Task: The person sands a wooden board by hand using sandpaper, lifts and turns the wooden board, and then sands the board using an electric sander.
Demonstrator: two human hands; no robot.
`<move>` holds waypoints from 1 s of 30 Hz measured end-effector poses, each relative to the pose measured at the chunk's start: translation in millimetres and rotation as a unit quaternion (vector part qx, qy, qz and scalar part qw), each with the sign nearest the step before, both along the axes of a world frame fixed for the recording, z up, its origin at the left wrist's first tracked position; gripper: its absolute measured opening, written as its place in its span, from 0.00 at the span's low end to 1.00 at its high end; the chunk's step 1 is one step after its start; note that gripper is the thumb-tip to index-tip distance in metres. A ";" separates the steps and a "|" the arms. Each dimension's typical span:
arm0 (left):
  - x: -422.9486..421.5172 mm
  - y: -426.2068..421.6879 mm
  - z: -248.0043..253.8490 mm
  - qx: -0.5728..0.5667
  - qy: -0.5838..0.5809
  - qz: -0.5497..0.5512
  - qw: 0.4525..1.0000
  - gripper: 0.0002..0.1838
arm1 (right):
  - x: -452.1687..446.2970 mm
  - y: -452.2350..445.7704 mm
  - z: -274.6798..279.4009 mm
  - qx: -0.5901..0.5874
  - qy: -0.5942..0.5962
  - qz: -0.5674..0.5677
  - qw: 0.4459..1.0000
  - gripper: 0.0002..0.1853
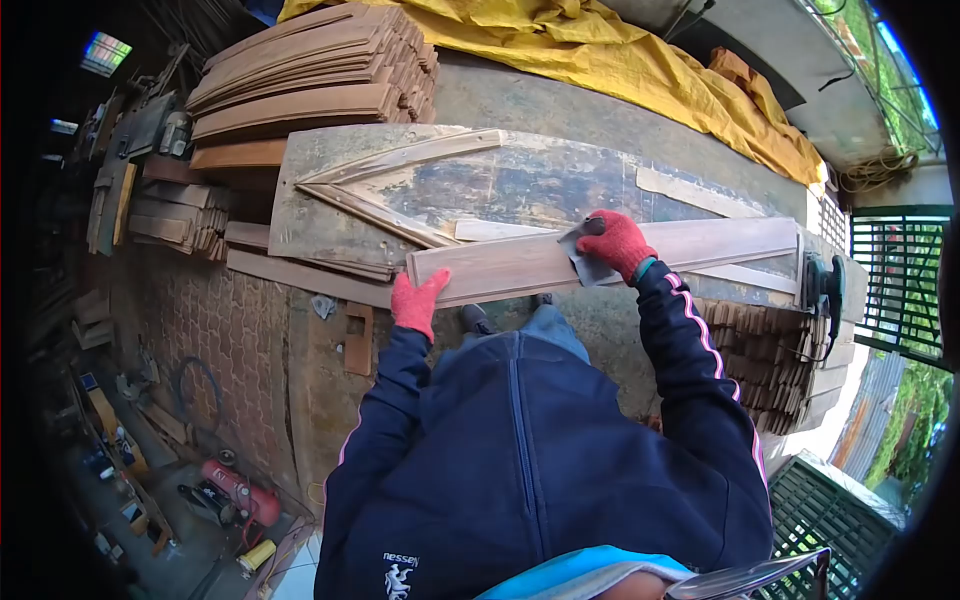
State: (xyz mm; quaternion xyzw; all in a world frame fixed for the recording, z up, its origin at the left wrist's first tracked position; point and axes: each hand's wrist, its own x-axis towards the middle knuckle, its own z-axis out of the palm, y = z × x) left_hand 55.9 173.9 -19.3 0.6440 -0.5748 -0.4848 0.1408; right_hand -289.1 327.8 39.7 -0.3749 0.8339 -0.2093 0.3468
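A long wooden board (pixel 490 264) lies across the worn workbench (pixel 430 190), its near edge toward my body. My left hand (pixel 418 303), in a red knitted glove, is closed around the board's left end, thumb on top. My right hand (pixel 612 245), gloved the same way, grips a grey sheet of sandpaper (pixel 592 268) against the board's upper face, right of its middle. Part of the sheet hangs past the board's near edge. Wooden strips (pixel 400 160) form a pointed V on the bench top behind the board.
A stack of planks (pixel 300 70) stands at the back left, and shorter wood pieces (pixel 755 360) are piled at my right. A power sander (pixel 823 285) sits at the bench's right end. Yellow tarpaulin (pixel 600 60) lies along the back. A red compressor (pixel 240 492) stands lower left.
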 end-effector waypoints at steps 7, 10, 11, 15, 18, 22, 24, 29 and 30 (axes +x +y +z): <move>-1.7 4.6 6.4 0.022 0.039 0.034 0.998 0.33 | -18.3 -16.2 -17.8 -0.041 -0.035 0.024 0.998 0.21; -3.9 8.2 16.9 0.033 0.050 0.060 0.996 0.32 | -5.5 -29.7 2.4 -0.207 0.069 0.033 0.975 0.17; -6.5 9.2 25.2 0.040 0.071 0.066 0.995 0.31 | 0.8 -32.4 18.4 -0.203 0.063 0.036 0.976 0.17; -4.0 7.1 14.5 0.051 0.074 0.065 0.994 0.30 | 28.0 -8.4 6.0 -0.202 0.265 0.412 0.848 0.10; -6.0 7.2 18.6 0.041 0.046 0.053 0.997 0.31 | 25.7 21.3 -20.5 -0.242 0.290 0.386 0.842 0.10; -9.3 7.3 16.7 0.071 0.092 0.070 0.991 0.32 | 21.1 31.2 -6.0 -0.177 0.282 0.310 0.891 0.14; -0.4 5.8 3.9 0.057 0.034 0.034 0.997 0.32 | 17.6 30.6 7.2 -0.170 0.314 0.306 0.882 0.16; -2.0 2.9 13.3 0.084 0.069 0.012 0.994 0.31 | -0.3 34.0 34.9 -0.186 0.404 0.126 0.887 0.16; -0.5 1.3 9.9 0.078 0.072 0.000 0.994 0.31 | 3.0 38.5 26.3 -0.130 0.385 0.159 0.900 0.17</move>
